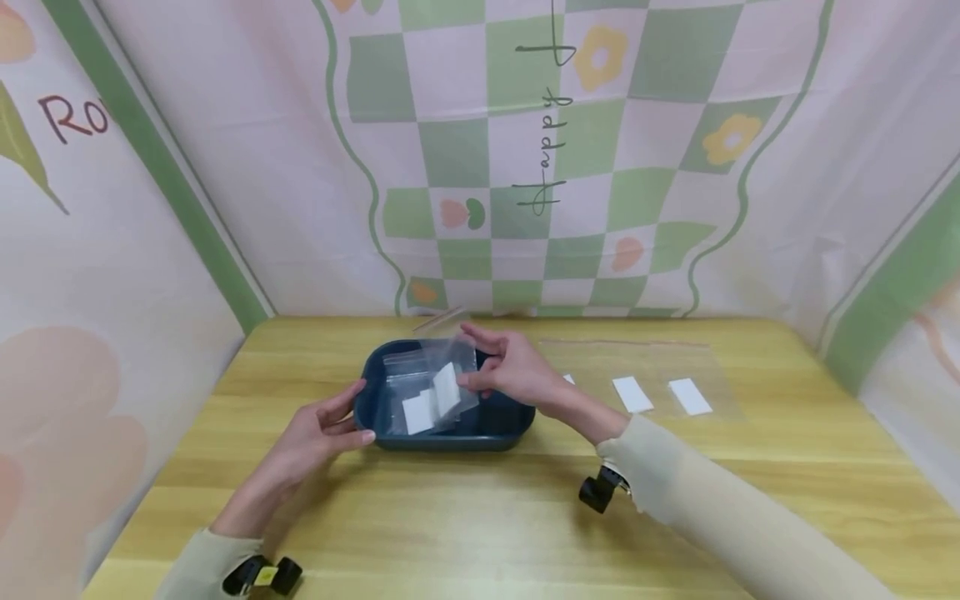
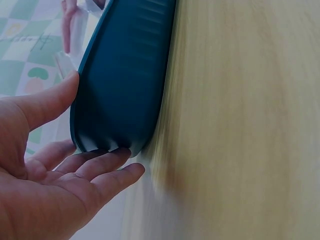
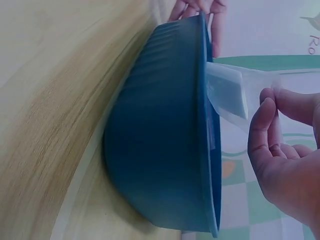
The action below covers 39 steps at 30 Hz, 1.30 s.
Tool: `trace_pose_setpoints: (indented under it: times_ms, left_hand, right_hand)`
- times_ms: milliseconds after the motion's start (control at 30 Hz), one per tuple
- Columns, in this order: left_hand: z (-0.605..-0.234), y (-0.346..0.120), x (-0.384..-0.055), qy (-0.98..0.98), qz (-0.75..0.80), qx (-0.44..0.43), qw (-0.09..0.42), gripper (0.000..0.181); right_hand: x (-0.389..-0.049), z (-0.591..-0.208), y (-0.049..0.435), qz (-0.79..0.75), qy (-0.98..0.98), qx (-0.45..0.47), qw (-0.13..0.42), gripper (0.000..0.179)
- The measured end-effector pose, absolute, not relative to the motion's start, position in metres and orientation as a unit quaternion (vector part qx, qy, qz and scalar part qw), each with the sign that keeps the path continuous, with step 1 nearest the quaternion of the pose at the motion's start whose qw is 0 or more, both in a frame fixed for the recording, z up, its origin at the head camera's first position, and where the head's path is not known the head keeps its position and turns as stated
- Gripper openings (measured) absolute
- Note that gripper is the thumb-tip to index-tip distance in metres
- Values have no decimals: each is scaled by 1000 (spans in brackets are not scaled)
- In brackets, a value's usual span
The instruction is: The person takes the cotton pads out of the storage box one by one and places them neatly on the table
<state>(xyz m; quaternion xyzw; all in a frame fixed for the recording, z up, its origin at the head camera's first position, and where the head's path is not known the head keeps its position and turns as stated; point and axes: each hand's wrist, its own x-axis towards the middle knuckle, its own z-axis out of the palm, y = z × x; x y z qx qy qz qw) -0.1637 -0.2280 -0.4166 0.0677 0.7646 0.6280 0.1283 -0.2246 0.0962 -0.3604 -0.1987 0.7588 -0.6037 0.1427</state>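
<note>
A dark blue oblong plastic tub [image 1: 465, 443] stands on the table, with several clear zip bags [image 1: 408, 379] holding white rectangular pieces [image 1: 418, 412] inside it. At its left end, my left hand [image 1: 307, 437] holds the tub by the fingertips and thumb, the palm standing off from the wall. My right hand [image 1: 517, 371] pinches the edge of a clear zip bag [image 3: 257, 80] between thumb and fingers, over the tub's opening. Inside that bag shows a white piece [image 1: 447, 390]. In the right wrist view the bag's lower part dips behind the tub rim.
On the wooden table [image 1: 480, 517], right of the tub, lies a large clear bag [image 1: 660, 358] with white rectangular pieces [image 1: 690, 397] in or under it; my right forearm partly covers it. A patterned curtain [image 1: 525, 167] hangs along the back edge.
</note>
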Motion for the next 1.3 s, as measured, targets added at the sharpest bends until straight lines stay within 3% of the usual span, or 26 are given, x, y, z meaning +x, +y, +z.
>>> trace_pose_setpoints:
  times_ms: [533, 1300]
  left_hand:
    - [-416, -228, -163, 768, 623, 63, 132, 83]
    - [-416, -225, -163, 780, 610, 56, 128, 80]
  right_hand:
    - [-198, -341, 129, -630, 731, -225, 136, 84]
    - [-151, -335, 188, -613, 761, -185, 104, 85]
